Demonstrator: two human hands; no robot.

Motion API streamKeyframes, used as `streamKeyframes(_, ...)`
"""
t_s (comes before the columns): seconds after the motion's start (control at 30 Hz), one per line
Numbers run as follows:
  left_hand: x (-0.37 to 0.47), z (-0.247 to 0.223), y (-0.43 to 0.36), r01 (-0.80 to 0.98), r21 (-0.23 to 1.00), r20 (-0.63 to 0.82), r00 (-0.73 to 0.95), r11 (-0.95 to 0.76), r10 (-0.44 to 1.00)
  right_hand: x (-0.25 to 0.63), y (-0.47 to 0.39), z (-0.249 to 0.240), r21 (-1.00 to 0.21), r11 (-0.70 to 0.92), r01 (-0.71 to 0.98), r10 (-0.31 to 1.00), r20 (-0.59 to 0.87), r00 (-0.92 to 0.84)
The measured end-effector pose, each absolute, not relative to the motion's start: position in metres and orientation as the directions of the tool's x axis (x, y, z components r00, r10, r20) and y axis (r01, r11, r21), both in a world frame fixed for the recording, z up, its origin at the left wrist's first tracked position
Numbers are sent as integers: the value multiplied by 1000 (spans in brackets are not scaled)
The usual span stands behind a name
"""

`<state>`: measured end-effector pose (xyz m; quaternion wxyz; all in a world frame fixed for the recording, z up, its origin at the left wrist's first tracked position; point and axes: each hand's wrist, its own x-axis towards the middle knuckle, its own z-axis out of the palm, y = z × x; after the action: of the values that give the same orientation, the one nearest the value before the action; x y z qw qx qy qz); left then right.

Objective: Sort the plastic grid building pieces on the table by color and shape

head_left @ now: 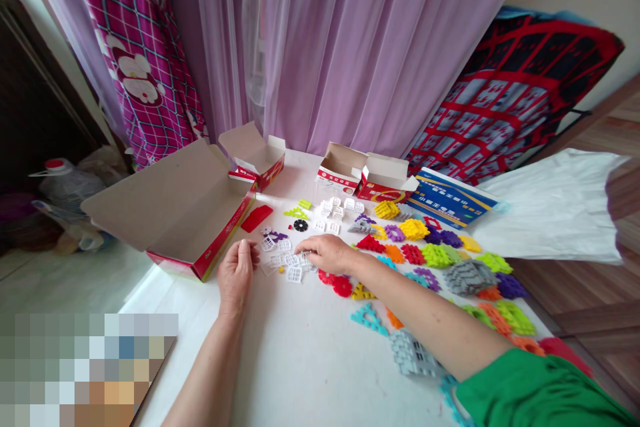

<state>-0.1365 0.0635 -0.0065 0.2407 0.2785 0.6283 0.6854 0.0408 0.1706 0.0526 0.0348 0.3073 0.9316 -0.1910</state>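
My right hand (327, 253) reaches over a loose group of white plastic window pieces (294, 274), with its fingertips pinched down on a white window piece (304, 259). To the left of that group, my left hand (237, 275) rests on edge at the table. Its fingers are curled with the thumb on top; what they hold, if anything, is hidden. Behind the hands lie a black wheel piece (300, 225), a red flat piece (257, 218) and a stack of white window pieces (334, 211). Red round pieces (342, 286) sit below my right wrist.
A large open red carton (173, 213) stands at left, smaller open cartons (265, 160) (343, 170) behind. Sorted piles of coloured plastic blocks (437, 255) cover the right side, partly under my right forearm. A blue box (453, 199) and white bag (555, 207) lie at the back right.
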Motion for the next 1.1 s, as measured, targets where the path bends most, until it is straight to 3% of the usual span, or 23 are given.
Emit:
streamKeyframes(0.1, -136, -7, 63, 21, 995, 78, -730, -93, 679, 42, 189, 47, -454, 607, 652, 634, -218, -742)
streamKeyframes(0.27, -137, -7, 63, 19, 996, 72, -731, -86, 679, 40, 218, 44, -442, 572, 691, 687, -202, -698)
streamKeyframes(0.47, -136, -6, 63, 2, 997, 56, -735, -81, 675, 35, 224, 47, -232, 701, 675, 658, -157, -737)
streamKeyframes(0.67, -136, -7, 63, 20, 996, 70, -730, -82, 680, 38, 201, 55, -10, 590, 807, 794, -169, -583)
streamKeyframes(0.9, -138, -9, 63, 48, 995, 96, -728, -89, 679, 40, 194, 53, 23, 573, 819, 807, -193, -558)
streamKeyframes(1.1, -136, -6, 63, 54, 996, 88, -723, -71, 685, 79, 230, 67, 124, 515, 848, 857, -90, -507)
